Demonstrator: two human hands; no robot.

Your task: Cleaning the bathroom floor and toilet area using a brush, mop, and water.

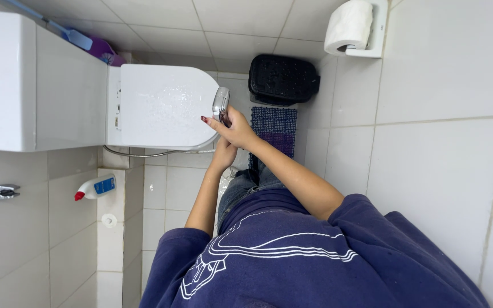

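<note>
My right hand (pixel 236 129) is closed around a chrome hand sprayer (pixel 221 104), whose head is turned toward the closed white toilet lid (pixel 161 105). The lid's surface looks wet with droplets. My left hand (pixel 223 153) is just below the right one, at the front edge of the toilet. Its fingers are hidden, so I cannot tell whether it holds anything. A thin metal hose (pixel 144 153) runs along under the toilet bowl toward my hands.
A white cistern (pixel 35 80) stands at the left. A white bottle with a red cap (pixel 95 187) lies on a tiled ledge. A black bin (pixel 282 78), a blue-purple mat (pixel 275 128), a toilet paper roll (pixel 348 25) and a blue brush handle (pixel 78 39) are nearby.
</note>
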